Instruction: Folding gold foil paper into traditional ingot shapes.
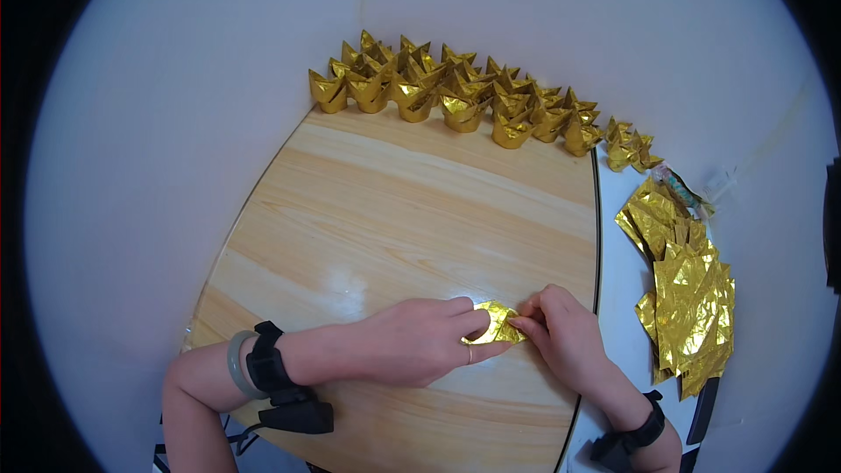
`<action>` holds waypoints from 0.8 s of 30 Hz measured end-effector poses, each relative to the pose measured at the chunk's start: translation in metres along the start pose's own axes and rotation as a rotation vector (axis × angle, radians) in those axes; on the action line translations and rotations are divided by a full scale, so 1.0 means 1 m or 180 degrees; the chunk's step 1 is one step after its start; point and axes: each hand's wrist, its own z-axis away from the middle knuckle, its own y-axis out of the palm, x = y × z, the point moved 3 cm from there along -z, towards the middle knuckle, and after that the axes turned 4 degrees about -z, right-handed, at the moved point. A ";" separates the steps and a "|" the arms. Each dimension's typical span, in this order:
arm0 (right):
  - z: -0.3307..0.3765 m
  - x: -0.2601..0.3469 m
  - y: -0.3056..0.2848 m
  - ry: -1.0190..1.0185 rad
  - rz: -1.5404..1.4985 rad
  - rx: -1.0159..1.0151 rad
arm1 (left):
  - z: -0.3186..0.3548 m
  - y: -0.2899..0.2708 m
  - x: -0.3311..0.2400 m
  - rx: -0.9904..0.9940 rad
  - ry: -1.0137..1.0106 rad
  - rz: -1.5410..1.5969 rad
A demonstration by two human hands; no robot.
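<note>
A small folded piece of gold foil paper (497, 322) is held low over the near right part of the wooden tabletop (412, 201). My left hand (420, 340) grips its left side, with the thumb along the near edge and the fingers curled over the far side. At the paper's right corner, the thumb and fingertips of my right hand (561, 337) are closed in a pinch. Fingers cover both ends of the paper, so its full shape is partly hidden.
Rows of gold paper ingots (462, 109) line the table's far edge against the wall, with a few more (626, 147) on the white surface beyond. To the right lies a pile of flat gold foil pieces (692, 307), near a small colourful wrapper (679, 188).
</note>
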 end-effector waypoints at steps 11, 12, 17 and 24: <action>-0.004 0.004 0.002 -0.0212 0.0319 -0.0031 | -0.001 0.003 0.000 0.0319 0.0172 -0.0075; -0.004 0.005 0.002 -0.0204 0.0437 -0.0040 | -0.001 0.003 0.000 0.0320 0.0173 -0.0073; -0.003 0.007 0.001 -0.0102 0.0707 -0.0095 | 0.000 0.003 0.002 0.0299 0.0118 0.0065; -0.001 0.000 -0.002 -0.0197 0.0878 -0.0285 | 0.000 0.003 0.000 0.0354 0.0201 -0.0020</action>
